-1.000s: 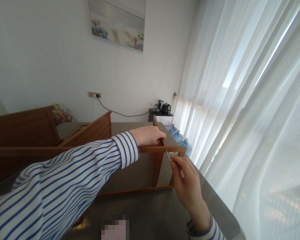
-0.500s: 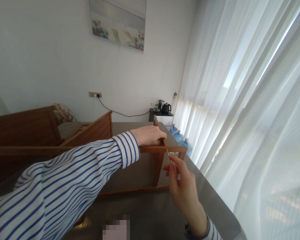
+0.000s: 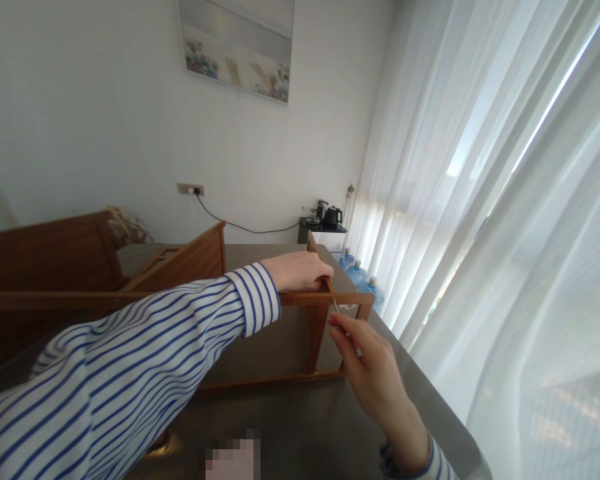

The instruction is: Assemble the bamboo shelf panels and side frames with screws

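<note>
A brown wooden furniture frame (image 3: 293,300) lies across the table before me. My left hand (image 3: 299,271), arm stretched over the front rail, is closed on a wooden crosspiece (image 3: 316,330) near the frame's right end. Just below and right of it, my right hand (image 3: 375,370) pinches a hex key (image 3: 335,305) between thumb and forefinger. Only its thin metal shaft shows. The shaft's upper tip meets the outer face of the front rail where the crosspiece joins; the part inside the fingers is hidden.
The grey-brown table (image 3: 290,427) has its right edge beside sheer white curtains (image 3: 445,220). Wooden panels (image 3: 50,257) stand at the left. Large blue water bottles (image 3: 371,288) and a small cabinet (image 3: 330,238) with a black kettle (image 3: 333,215) are beyond the table.
My right hand has rolled and shifted slightly right and down, its fingers now drawn together around the hex key. My left hand and the frame have stayed put.
</note>
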`<state>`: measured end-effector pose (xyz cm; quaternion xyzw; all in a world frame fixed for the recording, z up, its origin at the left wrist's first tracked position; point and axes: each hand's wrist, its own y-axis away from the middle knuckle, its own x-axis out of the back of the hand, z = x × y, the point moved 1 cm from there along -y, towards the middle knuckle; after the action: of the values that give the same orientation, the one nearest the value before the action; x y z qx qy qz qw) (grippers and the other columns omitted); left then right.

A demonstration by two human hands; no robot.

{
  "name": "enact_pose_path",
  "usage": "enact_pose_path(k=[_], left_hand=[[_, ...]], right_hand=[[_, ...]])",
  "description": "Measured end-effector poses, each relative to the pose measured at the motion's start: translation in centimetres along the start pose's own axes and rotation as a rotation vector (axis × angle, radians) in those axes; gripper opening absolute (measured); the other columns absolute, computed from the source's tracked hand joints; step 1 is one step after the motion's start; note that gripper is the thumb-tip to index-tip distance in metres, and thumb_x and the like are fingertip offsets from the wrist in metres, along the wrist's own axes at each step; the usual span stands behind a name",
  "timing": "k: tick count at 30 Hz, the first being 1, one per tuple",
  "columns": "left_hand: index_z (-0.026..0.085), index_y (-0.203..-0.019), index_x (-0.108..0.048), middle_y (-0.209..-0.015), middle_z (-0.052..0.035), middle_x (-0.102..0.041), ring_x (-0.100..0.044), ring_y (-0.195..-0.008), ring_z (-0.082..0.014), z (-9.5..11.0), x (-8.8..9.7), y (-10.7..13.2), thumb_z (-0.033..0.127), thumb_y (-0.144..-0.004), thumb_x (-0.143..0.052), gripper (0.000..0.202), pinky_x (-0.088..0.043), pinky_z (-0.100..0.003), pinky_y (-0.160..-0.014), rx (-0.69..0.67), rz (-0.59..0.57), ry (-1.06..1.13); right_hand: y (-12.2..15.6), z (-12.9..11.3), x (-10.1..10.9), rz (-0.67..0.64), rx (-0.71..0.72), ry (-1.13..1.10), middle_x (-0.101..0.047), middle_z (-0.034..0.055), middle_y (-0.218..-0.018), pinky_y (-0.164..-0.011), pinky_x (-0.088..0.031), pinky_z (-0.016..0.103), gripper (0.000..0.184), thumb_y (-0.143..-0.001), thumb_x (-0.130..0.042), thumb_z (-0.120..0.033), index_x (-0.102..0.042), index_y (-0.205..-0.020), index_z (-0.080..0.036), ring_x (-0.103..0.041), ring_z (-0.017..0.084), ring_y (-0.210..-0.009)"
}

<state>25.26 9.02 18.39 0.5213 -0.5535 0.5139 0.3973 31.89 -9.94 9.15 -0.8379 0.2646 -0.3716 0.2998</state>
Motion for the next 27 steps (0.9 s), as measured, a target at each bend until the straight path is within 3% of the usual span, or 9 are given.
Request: enact_pose_path(k=[5, 9, 12, 16, 19, 21, 25, 27], left_hand=[[0.022, -0.089, -0.065, -0.079, -0.0035, -0.069, -0.062, -0.068, -0.0154, 0.0, 0.0, 0.0, 0.022, -0.081, -0.052, 0.015, -0.038, -0.022, -0.057, -0.013, 0.001, 0.004], [0.021, -0.086, -0.064, -0.078, -0.0034, -0.068, -0.062, -0.068, -0.0154, -0.1, 0.0, 0.0, 0.021, -0.080, -0.053, 0.013, -0.038, -0.022, -0.057, -0.020, 0.005, 0.008], [0.021, -0.085, -0.064, -0.076, -0.0031, -0.067, -0.062, -0.068, -0.0154, -0.1, 0.0, 0.0, 0.020, -0.079, -0.053, 0.012, -0.038, -0.022, -0.057, -0.019, 0.010, 0.005], [0.021, -0.085, -0.063, -0.075, -0.0028, -0.067, -0.061, -0.067, -0.0155, 0.0, 0.1, 0.0, 0.020, -0.079, -0.054, 0.011, -0.038, -0.022, -0.057, -0.013, 0.011, 0.016], [0.021, -0.084, -0.063, -0.075, -0.0031, -0.067, -0.062, -0.067, -0.0159, 0.0, 0.2, 0.1, 0.022, -0.080, -0.054, 0.010, -0.038, -0.023, -0.056, -0.014, 0.011, 0.023], [0.021, -0.084, -0.064, -0.075, -0.0030, -0.067, -0.061, -0.066, -0.0157, 0.0, 0.2, 0.1, 0.022, -0.080, -0.054, 0.010, -0.038, -0.023, -0.056, -0.014, 0.010, 0.023], [0.022, -0.086, -0.064, -0.076, -0.0028, -0.067, -0.061, -0.068, -0.0152, -0.1, 0.0, 0.0, 0.022, -0.080, -0.053, 0.012, -0.038, -0.022, -0.057, -0.013, 0.006, 0.020], [0.022, -0.086, -0.064, -0.076, -0.0029, -0.067, -0.061, -0.068, -0.0155, -0.2, -0.1, 0.0, 0.022, -0.080, -0.053, 0.013, -0.037, -0.022, -0.057, -0.009, 0.011, 0.009]], right_hand=[[-0.7, 0.2, 0.4, 0.081, 0.240, 0.292, -0.065, 0.0095, -0.099, -0.079, -0.052, 0.037, 0.024, -0.091, -0.051, -0.020, -0.061, -0.112, -0.020, -0.060, 0.021, -0.090], [-0.7, 0.4, -0.3, 0.167, 0.282, 0.323, -0.065, 0.0083, -0.090, -0.074, -0.051, 0.036, 0.020, -0.091, -0.048, -0.016, -0.060, -0.106, -0.019, -0.061, 0.019, -0.081], [-0.4, 0.2, -1.1, 0.265, 0.100, 0.169, -0.065, 0.0060, -0.085, -0.064, -0.051, 0.031, 0.021, -0.091, -0.047, -0.019, -0.054, -0.111, -0.019, -0.062, 0.017, -0.073], [0.0, 0.0, -2.1, 0.312, -0.244, -0.257, -0.066, 0.0033, -0.079, -0.054, -0.050, 0.025, 0.025, -0.092, -0.046, -0.030, -0.052, -0.113, -0.019, -0.060, 0.013, -0.062], [0.3, 0.2, -2.2, 0.297, -0.321, -0.387, -0.067, 0.0049, -0.081, -0.054, -0.051, 0.026, 0.024, -0.092, -0.047, -0.035, -0.057, -0.105, -0.017, -0.061, 0.013, -0.062], [0.3, 0.4, -1.7, 0.250, -0.248, -0.268, -0.068, 0.0053, -0.084, -0.058, -0.052, 0.027, 0.021, -0.092, -0.049, -0.033, -0.060, -0.103, -0.019, -0.063, 0.015, -0.068], [0.0, 0.3, 0.1, 0.170, 0.099, 0.195, -0.067, 0.0071, -0.093, -0.075, -0.050, 0.034, 0.016, -0.090, -0.051, -0.022, -0.064, -0.100, -0.021, -0.062, 0.019, -0.084], [-0.2, 0.2, 0.7, 0.148, 0.205, 0.369, -0.067, 0.0086, -0.092, -0.075, -0.050, 0.036, 0.019, -0.089, -0.052, -0.019, -0.065, -0.102, -0.021, -0.061, 0.020, -0.082]])
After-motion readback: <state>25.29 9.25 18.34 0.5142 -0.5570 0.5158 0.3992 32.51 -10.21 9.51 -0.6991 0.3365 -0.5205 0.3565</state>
